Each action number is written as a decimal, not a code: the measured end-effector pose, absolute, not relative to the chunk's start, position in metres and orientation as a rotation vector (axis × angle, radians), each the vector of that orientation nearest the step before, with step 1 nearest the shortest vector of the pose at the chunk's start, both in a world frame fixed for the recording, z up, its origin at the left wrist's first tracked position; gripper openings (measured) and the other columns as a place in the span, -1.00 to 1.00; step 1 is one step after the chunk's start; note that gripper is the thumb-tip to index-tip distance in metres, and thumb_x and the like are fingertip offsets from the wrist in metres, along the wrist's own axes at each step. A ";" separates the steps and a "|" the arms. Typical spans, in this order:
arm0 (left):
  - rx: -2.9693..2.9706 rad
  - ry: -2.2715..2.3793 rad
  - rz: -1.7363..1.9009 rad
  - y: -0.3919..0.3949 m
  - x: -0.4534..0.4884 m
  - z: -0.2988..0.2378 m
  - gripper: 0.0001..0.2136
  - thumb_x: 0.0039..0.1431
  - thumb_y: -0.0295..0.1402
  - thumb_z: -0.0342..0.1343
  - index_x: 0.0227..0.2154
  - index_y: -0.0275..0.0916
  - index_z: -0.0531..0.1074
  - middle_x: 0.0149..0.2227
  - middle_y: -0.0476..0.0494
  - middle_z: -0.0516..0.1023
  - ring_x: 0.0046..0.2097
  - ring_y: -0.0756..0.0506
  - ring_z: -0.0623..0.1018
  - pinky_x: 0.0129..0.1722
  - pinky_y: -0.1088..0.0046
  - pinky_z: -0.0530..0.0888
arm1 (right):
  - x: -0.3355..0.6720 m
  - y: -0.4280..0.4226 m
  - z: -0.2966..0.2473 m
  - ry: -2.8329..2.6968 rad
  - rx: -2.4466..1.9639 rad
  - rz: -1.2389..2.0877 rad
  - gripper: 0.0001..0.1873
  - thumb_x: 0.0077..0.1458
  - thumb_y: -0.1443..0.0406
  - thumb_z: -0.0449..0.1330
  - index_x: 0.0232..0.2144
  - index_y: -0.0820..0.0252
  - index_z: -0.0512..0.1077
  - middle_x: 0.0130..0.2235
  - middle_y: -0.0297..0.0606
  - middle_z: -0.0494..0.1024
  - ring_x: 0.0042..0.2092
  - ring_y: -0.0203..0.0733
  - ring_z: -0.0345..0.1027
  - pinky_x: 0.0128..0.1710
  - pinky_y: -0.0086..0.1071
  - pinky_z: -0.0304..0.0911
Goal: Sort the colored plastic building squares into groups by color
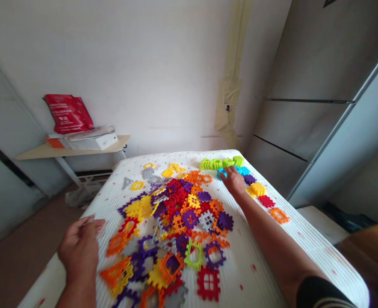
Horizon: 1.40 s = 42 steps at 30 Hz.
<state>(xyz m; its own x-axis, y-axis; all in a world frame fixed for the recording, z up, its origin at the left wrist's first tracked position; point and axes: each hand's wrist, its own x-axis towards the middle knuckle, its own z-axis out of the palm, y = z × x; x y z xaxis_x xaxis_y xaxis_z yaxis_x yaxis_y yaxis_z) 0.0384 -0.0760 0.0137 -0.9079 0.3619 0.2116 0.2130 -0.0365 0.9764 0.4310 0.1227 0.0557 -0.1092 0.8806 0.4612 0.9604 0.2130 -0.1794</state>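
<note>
My right hand (234,182) reaches to the far right of the table, fingers bent over a light-blue interlocking plastic tile (221,173). Its fingertips are partly hidden, but they appear closed on that tile. Beyond the hand lie more light-blue tiles (243,170). My left hand (81,244) hovers at the left edge, loosely curled with thumb and fingers apart, holding nothing. Between both hands spreads a loose pile of notched tiles (178,196) in red, purple, orange, yellow and grey. A lime-green frame tile (193,255) and a red window tile (208,283) lie at its near side.
Along the right edge run lime-green stacks (216,164), purple tiles (249,179), yellow tiles (258,188), a red tile (266,201) and an orange tile (279,215). A side table (120,142) with boxes and a red bag (67,113) stands left; a grey cabinet (304,124) stands right.
</note>
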 end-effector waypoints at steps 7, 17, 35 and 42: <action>0.757 2.348 1.694 -0.076 0.029 0.003 -0.73 -0.18 -0.19 0.11 -0.41 -0.23 0.46 -0.40 -0.11 0.53 -0.25 -0.19 0.49 -0.15 0.26 0.40 | 0.401 0.103 0.042 -2.281 -1.552 0.257 -0.55 0.15 0.05 0.02 -0.02 0.18 0.37 -0.18 -0.16 0.55 -0.19 -0.13 0.44 -0.23 -0.36 0.25; 1.097 2.202 1.402 -0.068 0.054 -0.001 -0.59 -0.10 -0.10 0.08 -0.19 -0.20 0.47 -0.22 -0.16 0.55 -0.15 -0.19 0.51 -0.07 0.26 0.38 | 0.320 0.097 0.040 -2.330 -1.480 0.638 -0.28 -0.03 -0.02 0.18 0.13 0.16 0.21 -0.03 -0.13 0.48 -0.04 -0.06 0.37 -0.10 -0.30 0.24; 0.981 1.822 1.614 -0.061 0.069 0.001 -0.60 -0.21 -0.17 0.19 -0.26 -0.26 0.52 -0.24 -0.19 0.58 -0.20 -0.21 0.55 -0.21 0.30 0.47 | 0.257 -0.010 0.069 -2.583 -0.499 0.670 -0.34 -0.02 0.29 0.20 0.15 0.19 0.16 0.20 -0.03 0.16 0.16 -0.06 0.15 0.10 -0.25 0.15; 0.901 1.827 1.721 -0.070 0.065 0.003 -0.61 -0.17 -0.09 0.16 -0.31 -0.26 0.51 -0.28 -0.19 0.57 -0.21 -0.20 0.53 -0.20 0.30 0.45 | 0.335 0.023 0.069 -2.312 -0.813 0.580 -0.60 0.12 0.26 0.07 0.04 0.09 0.31 0.02 -0.19 0.42 -0.04 -0.18 0.36 -0.02 -0.27 0.28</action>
